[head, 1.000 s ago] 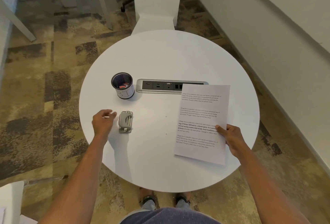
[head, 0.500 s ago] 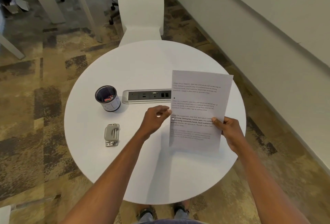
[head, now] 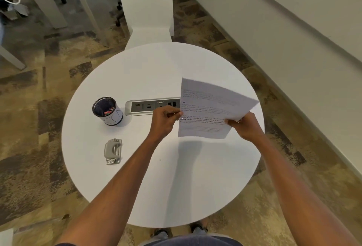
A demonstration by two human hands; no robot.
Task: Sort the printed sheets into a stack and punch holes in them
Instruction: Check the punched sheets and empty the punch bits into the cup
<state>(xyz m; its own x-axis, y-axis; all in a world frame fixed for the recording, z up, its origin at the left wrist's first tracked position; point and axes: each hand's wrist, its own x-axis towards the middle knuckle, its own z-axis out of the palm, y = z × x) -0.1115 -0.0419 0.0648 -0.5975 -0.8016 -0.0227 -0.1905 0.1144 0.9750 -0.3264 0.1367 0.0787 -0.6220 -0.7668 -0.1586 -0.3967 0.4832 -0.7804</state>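
Above the right half of the round white worktop (head: 156, 73), the printed sheets (head: 207, 112) are held clear of the surface by both hands. The left edge of the paper is pinched between the thumb and fingers of the left hand (head: 165, 121), which are closed on it. The lower right corner is gripped by the right hand (head: 245, 127), its fingers clamped on the paper, and the top sheet is seen fanned away from the one beneath. A shadow is cast on the worktop just under the sheets. Near the left edge of the worktop, the grey hole punch (head: 113, 151) is set down, well apart from both hands. A dark mesh cup (head: 107, 111) is placed behind it, just beside the recessed socket strip (head: 150, 106) at the worktop's centre. A white chair (head: 147, 6) is drawn up at the far edge.
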